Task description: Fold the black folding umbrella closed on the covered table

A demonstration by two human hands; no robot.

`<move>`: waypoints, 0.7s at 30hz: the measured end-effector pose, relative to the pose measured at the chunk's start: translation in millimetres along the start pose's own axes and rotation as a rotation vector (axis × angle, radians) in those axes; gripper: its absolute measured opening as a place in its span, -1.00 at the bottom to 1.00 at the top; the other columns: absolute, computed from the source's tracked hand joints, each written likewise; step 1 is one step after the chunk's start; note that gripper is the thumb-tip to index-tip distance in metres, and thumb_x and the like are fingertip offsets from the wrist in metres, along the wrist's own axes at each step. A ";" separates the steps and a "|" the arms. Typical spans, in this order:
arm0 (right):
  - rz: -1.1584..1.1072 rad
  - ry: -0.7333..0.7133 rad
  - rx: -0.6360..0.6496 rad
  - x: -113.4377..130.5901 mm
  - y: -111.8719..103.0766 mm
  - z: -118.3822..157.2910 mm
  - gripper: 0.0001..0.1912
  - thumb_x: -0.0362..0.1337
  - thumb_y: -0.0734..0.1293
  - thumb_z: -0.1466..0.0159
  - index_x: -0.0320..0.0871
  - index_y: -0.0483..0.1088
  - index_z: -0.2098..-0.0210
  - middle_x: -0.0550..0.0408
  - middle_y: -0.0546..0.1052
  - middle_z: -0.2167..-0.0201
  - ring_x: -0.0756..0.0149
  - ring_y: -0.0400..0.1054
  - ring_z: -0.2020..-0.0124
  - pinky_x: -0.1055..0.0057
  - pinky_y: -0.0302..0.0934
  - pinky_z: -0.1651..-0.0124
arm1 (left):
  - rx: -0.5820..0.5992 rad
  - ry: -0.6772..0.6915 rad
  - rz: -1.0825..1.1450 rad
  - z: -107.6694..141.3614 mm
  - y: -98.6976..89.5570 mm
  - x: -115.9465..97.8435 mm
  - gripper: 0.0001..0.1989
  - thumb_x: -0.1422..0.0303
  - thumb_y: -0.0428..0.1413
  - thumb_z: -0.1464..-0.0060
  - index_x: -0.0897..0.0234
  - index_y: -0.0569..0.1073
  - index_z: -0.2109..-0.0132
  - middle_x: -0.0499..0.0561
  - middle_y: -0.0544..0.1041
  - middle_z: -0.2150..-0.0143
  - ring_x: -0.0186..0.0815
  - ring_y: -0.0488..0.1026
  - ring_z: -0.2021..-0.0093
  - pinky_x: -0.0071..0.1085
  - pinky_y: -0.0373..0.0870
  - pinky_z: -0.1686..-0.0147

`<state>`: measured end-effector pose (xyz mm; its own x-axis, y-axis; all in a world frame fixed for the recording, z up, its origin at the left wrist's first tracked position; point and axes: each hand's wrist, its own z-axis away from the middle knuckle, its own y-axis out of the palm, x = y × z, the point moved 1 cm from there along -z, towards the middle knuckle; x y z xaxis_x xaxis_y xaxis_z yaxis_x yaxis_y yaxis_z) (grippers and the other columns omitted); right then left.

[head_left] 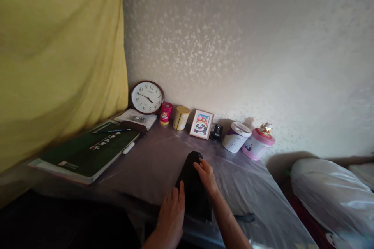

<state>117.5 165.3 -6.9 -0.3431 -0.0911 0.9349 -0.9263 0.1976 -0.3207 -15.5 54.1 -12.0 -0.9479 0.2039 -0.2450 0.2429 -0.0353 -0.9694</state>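
Note:
A black folded item, soft and cloth-like, lies at the front of the table; it is too dark to tell its exact kind. My right hand pinches its upper right edge, thumb on top and fingers curled behind. Along its lower left side, my left hand grips the edge with fingers close together, partly hidden by the back of the hand. Just right of my right forearm, a small dark strip lies on the tabletop.
A plastic-covered table holds a green pad at left. Along the back stand a round clock, a pink can, a yellow-lidded can, a panda picture frame and two tubs. A plastic-wrapped bundle sits at right.

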 end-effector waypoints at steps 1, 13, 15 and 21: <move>0.008 0.003 0.011 0.4 3.7 -1.5 -0.53 -0.07 0.32 -0.04 -0.25 0.42 0.15 0.12 0.47 0.56 0.29 0.35 0.51 0.43 0.21 0.49 | -0.008 0.004 -0.003 -0.1 -0.1 -0.2 -0.15 0.68 0.03 0.27 0.48 -0.01 -0.25 0.24 0.37 -0.03 -0.12 0.35 0.04 -0.25 0.29 0.02; 0.158 0.059 0.287 5.0 25.7 -3.4 -0.69 -0.21 0.16 -0.20 -0.23 0.27 0.11 0.21 0.45 0.60 0.46 0.30 0.67 0.55 0.15 0.63 | -0.033 0.031 0.039 -2.3 17.9 11.1 -0.35 0.63 -0.07 0.13 0.50 0.13 -0.20 0.28 0.31 -0.12 -0.13 0.28 -0.07 -0.22 0.21 -0.05; 0.179 0.005 0.341 7.1 25.4 -0.1 -0.74 -0.21 0.13 -0.22 -0.21 0.29 0.18 0.18 0.49 0.56 0.48 0.31 0.65 0.55 0.16 0.60 | -0.051 0.037 0.063 -0.1 17.5 14.3 -0.41 0.58 -0.05 0.10 0.47 0.19 -0.16 0.27 0.30 -0.13 -0.13 0.28 -0.08 -0.20 0.21 -0.06; 0.274 -0.092 0.387 13.2 24.3 8.2 -0.79 -0.20 0.13 -0.24 -0.15 0.33 0.32 0.15 0.55 0.48 0.46 0.34 0.59 0.50 0.20 0.45 | -0.236 0.049 0.102 3.0 -8.4 13.4 -0.69 0.42 -0.06 -0.05 0.37 0.36 0.05 0.15 0.44 0.13 -0.18 0.39 0.14 -0.18 0.33 0.11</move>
<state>89.1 161.0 -3.6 -0.5785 -0.1763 0.7964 -0.7839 -0.1498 -0.6025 -30.8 54.2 -7.2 -0.9060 0.2587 -0.3350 0.3840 0.1699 -0.9076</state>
